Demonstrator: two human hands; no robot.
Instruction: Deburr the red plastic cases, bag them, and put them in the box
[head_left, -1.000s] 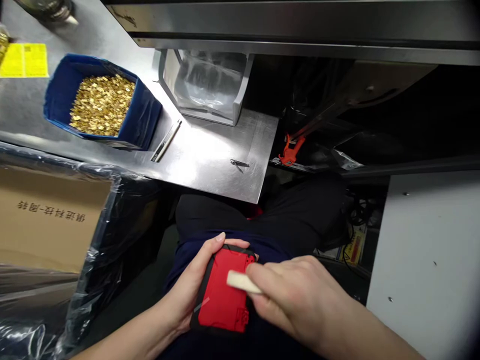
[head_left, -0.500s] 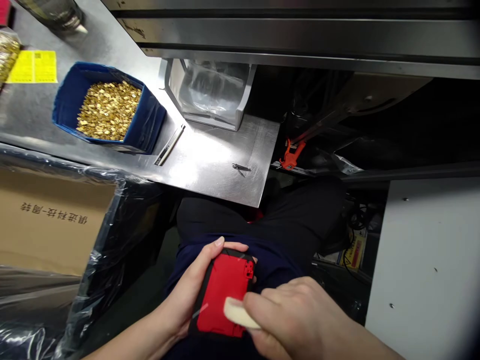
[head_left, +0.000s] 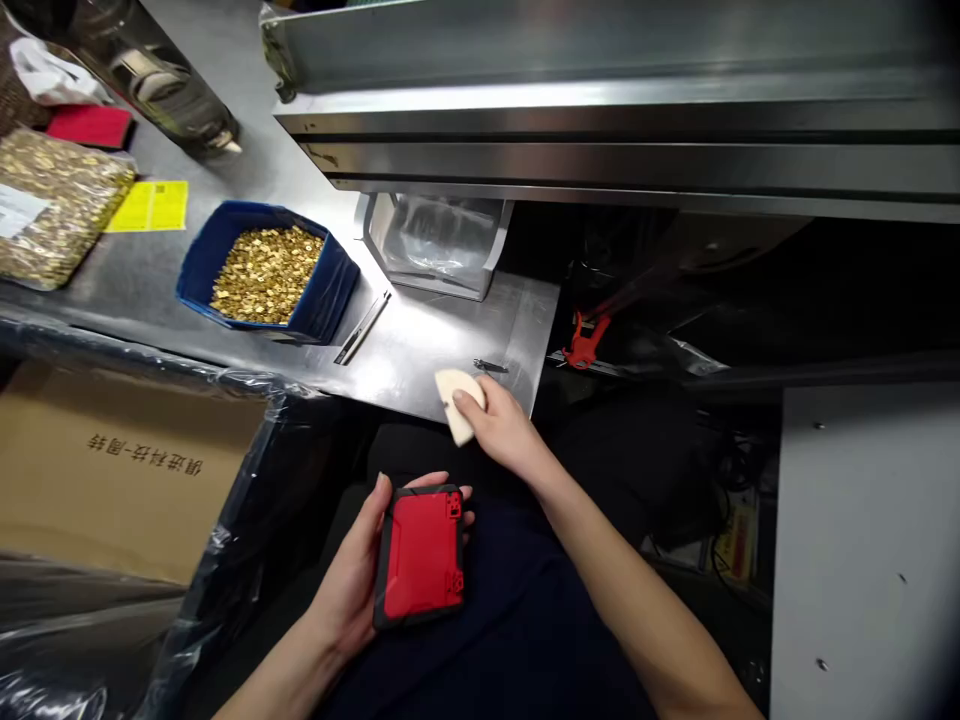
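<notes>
A red and black rectangular case rests in my left hand, whose fingers wrap round its edges. Its red face is turned up, with small cut-outs at two corners on the right side. My right hand pinches a cream-coloured, wedge-shaped pad between thumb and fingers. The pad is over the front edge of the metal table, apart from the case. Just behind that hand, a small dark metal tool lies on the table.
A blue bin of small gold parts stands at the left, beside a cutter. Behind are a grey tray with clear bags and a metal beam. A plastic-wrapped carton is at lower left, a pale panel at right.
My right hand has lifted the pad off the red case and moved it up to the table edge. My left hand still holds the case, now slightly further left. The view has shifted.
</notes>
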